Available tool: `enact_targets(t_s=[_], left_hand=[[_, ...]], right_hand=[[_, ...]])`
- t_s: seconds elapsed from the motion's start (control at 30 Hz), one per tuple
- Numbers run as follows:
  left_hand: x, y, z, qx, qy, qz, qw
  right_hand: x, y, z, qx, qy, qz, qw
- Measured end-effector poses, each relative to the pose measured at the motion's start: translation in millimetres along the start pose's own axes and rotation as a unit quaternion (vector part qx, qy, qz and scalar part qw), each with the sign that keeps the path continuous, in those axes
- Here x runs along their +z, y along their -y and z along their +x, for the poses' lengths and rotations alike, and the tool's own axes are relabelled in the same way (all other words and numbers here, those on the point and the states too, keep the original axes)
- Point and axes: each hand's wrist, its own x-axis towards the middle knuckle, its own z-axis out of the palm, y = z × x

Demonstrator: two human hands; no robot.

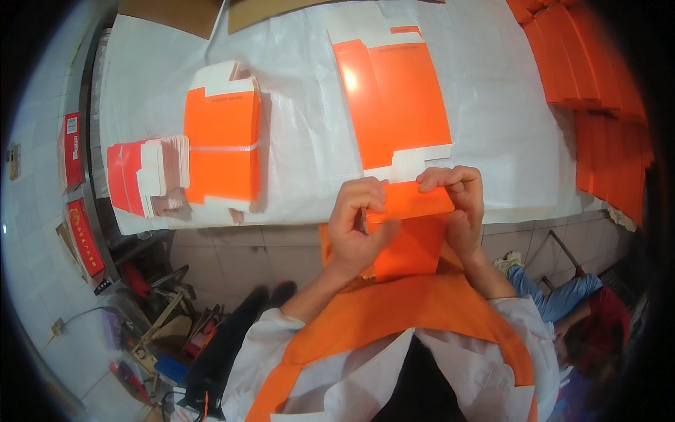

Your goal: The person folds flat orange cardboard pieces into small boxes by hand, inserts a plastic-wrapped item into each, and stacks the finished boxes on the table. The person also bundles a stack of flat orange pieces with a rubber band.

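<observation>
Both my hands are on an orange carton (408,243) at the table's front edge, close to my body. My left hand (357,219) grips the carton's left side, fingers curled over the top corner and thumb on the near face. On the right side, my right hand (460,207) pinches the upper corner with its fingers bent over the end panel and its thumb down the side. The carton's upper end panel faces up between the hands. Just beyond it lies a flat orange carton blank (401,98) with white flaps at both ends.
To the left lie a strapped bundle of orange carton blanks (223,144) and a red-and-white stack of blanks (126,179). Orange cartons (562,56) pile up at the right. Brown cardboard (172,15) lies at the far edge. Another person (594,316) is at lower right.
</observation>
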Motion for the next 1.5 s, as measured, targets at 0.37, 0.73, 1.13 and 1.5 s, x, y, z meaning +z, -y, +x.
enact_targets(t_s=[0.37,0.73,1.13,1.5], left_hand=[[-5.3,-17.0,6.3,-0.102,0.017,0.064,0.993],[-3.0,-6.2,5.2,-0.132,-0.007,0.049,0.990],[-12.9,-12.2,8.5,-0.035,0.094,0.097,0.990],[-11.1,-25.0,15.2,-0.147,0.068,0.086,0.983]], right_hand=[[1.3,26.8,10.0,0.050,0.017,-0.135,0.990],[-0.4,18.0,14.3,0.075,0.036,-0.186,0.979],[-12.0,35.0,17.4,0.056,0.140,-0.192,0.970],[-13.0,46.6,25.0,0.017,0.198,-0.234,0.952]])
